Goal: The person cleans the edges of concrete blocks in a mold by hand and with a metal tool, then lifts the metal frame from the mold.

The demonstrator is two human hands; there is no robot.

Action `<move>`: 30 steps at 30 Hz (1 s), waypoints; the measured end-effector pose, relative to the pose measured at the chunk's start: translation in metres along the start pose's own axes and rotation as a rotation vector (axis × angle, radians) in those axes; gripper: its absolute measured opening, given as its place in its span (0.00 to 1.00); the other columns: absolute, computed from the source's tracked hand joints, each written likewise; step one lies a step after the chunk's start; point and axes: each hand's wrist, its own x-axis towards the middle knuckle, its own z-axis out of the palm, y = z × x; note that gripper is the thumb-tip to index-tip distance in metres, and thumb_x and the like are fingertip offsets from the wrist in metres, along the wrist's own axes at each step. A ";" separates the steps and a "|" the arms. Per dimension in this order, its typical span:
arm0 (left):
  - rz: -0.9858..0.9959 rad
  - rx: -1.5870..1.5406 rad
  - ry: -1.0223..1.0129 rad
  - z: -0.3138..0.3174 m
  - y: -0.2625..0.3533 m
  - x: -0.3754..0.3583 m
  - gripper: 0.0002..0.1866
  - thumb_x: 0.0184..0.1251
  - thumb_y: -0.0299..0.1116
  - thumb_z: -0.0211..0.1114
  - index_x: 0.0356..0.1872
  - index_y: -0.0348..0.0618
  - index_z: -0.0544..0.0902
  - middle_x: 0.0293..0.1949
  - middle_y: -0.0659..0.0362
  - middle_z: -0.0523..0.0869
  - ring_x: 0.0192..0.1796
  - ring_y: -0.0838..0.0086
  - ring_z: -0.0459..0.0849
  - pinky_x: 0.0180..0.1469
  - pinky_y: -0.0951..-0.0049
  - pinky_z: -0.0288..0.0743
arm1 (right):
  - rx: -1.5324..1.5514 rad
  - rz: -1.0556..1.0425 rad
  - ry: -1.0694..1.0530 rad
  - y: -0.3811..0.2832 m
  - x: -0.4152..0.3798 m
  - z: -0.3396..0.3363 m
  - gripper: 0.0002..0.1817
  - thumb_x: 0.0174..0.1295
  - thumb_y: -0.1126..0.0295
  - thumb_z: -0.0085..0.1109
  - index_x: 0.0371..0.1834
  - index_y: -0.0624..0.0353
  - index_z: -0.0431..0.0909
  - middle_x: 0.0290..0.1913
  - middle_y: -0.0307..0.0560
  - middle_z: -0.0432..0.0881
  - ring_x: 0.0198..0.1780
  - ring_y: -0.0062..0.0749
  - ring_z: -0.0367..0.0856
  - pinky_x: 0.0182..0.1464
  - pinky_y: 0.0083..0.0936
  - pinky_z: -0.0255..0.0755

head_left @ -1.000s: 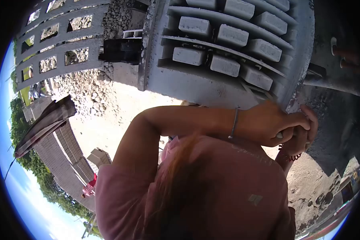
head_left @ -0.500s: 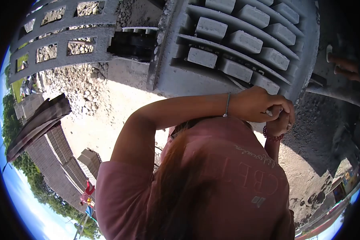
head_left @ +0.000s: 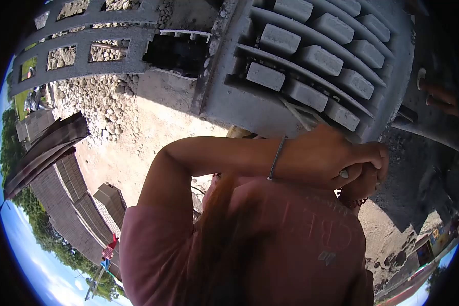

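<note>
My left hand (head_left: 336, 157) reaches across the front of my body, a thin bracelet at its wrist. Its fingers are closed over my right hand (head_left: 361, 184), and a ring shows between the two. A red coiled bracelet circles the right wrist. The right hand looks closed, though its fingers are partly hidden beneath the left. Just beyond them stands a large grey mould-like frame (head_left: 270, 115) with rows of block-shaped pieces (head_left: 321, 60) set between curved ribs. Both hands are in front of its near edge.
A grey slatted metal framework (head_left: 81, 69) extends at the upper left, over a gravel pile (head_left: 107, 109). Stacked grey blocks (head_left: 74, 196) line the left side, where a person in red (head_left: 108, 251) is visible. Another person's feet (head_left: 438, 97) show at right. Shadowed sandy ground lies at the right.
My joined hands have lowered toward my body and shifted slightly right in the view. The frame has moved slightly right and down in the picture. The hands remain clasped.
</note>
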 end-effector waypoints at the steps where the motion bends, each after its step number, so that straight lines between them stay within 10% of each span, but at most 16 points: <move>1: -0.027 0.032 -0.021 0.001 -0.001 -0.003 0.13 0.44 0.24 0.52 0.35 0.50 0.73 0.17 0.58 0.75 0.15 0.65 0.75 0.17 0.68 0.67 | -0.025 0.038 -0.078 -0.004 -0.003 -0.003 0.11 0.46 0.78 0.55 0.35 0.62 0.73 0.30 0.45 0.74 0.31 0.28 0.72 0.29 0.21 0.64; 4: -0.129 0.134 -0.121 -0.008 -0.038 -0.008 0.15 0.42 0.24 0.51 0.35 0.51 0.74 0.17 0.57 0.76 0.15 0.66 0.75 0.17 0.69 0.67 | 0.225 -0.138 0.205 -0.004 0.007 0.043 0.08 0.50 0.78 0.51 0.35 0.64 0.73 0.29 0.44 0.73 0.32 0.25 0.72 0.31 0.20 0.65; 11: -0.113 0.056 -0.001 -0.016 0.004 -0.018 0.15 0.44 0.24 0.51 0.35 0.52 0.75 0.18 0.59 0.77 0.17 0.68 0.77 0.18 0.71 0.68 | 1.050 0.361 -0.093 -0.002 -0.007 0.051 0.08 0.49 0.73 0.51 0.31 0.63 0.74 0.31 0.45 0.75 0.32 0.31 0.73 0.33 0.24 0.66; 15: -0.252 0.206 -0.036 -0.024 -0.056 -0.029 0.15 0.45 0.24 0.52 0.37 0.52 0.73 0.20 0.60 0.79 0.19 0.67 0.78 0.20 0.70 0.70 | 0.215 -0.199 0.062 -0.008 0.013 0.093 0.08 0.49 0.73 0.48 0.30 0.64 0.74 0.33 0.45 0.75 0.34 0.31 0.72 0.35 0.25 0.67; 16: -0.236 0.268 -0.014 -0.023 -0.056 -0.033 0.15 0.44 0.25 0.54 0.38 0.52 0.73 0.21 0.61 0.80 0.20 0.66 0.79 0.22 0.70 0.71 | 0.167 -0.365 0.260 -0.005 0.012 0.100 0.15 0.52 0.76 0.48 0.46 0.60 0.67 0.39 0.43 0.71 0.41 0.29 0.70 0.38 0.20 0.65; 30: -0.114 0.053 -0.003 -0.028 -0.004 -0.023 0.18 0.42 0.22 0.51 0.38 0.50 0.75 0.18 0.57 0.77 0.18 0.65 0.76 0.21 0.72 0.68 | 0.844 0.011 -0.055 -0.051 0.030 0.005 0.08 0.53 0.76 0.42 0.33 0.64 0.71 0.28 0.39 0.71 0.28 0.20 0.68 0.29 0.15 0.63</move>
